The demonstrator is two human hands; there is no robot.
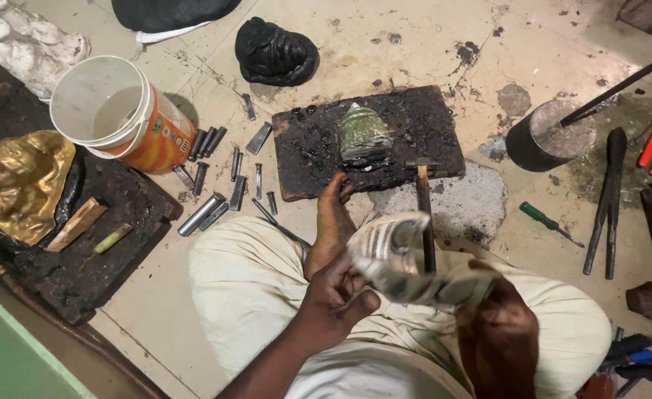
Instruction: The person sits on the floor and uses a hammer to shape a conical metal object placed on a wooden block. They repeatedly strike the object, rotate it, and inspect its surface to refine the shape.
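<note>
I see a shiny embossed metal sheet [407, 258] in both hands; beyond it, a rough, tarry black board [429, 125]; beside that board, dull steel punches [215, 177].

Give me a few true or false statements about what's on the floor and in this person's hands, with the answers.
1. Both hands, left hand and right hand, hold a crumpled cloth. True.
2. The white bucket stands upright. False: it lies tipped on its side.
3. A green-handled screwdriver lies on the floor. True.
4. The greenish embossed metal piece sits inside the bucket. False: it rests on the black pitch board.
</note>
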